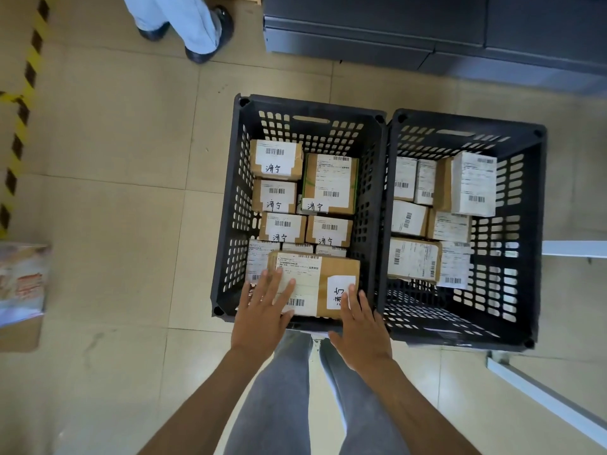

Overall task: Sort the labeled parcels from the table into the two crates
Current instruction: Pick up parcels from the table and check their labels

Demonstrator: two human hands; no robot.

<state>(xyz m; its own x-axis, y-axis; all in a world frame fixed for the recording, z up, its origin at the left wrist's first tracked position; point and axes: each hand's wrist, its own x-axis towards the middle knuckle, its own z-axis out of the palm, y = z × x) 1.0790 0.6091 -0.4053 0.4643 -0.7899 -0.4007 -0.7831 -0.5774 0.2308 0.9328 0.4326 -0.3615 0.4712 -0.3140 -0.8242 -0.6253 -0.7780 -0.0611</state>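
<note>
Two black slatted crates sit side by side on a beige tiled floor [108,205], their walls touching. Landmark: the left crate [230,205]. At its near end lies a brown cardboard parcel [338,267], flat, on top of other parcels, long axis running across the crate from wall to wall, printed label up; a white tag with handwritten characters sits at the parcel's right end, its writing turned sideways. Left hand [261,315] rests flat on the parcel's left part, fingers straight and spread, gripping nothing. Right hand [359,326] lies at the parcel's right near corner, fingers straight, tips touching the white tag, also gripping nothing. Beyond this parcel the left crate holds more small brown boxes [276,159], each with a barcode label and the same handwritten tag facing up. Right of the left crate, the right crate [532,224] holds white-labelled boxes [473,183] toward its far end; its near floor shows bare. Past the crates' far side, dark grey cabinets [427,27]. Far left of the left crate, yellow-black hazard tape [24,93] on the floor and a partly visible carton [19,290]. Another person's trouser legs and dark shoes [210,37] stand beyond, to the left.
</note>
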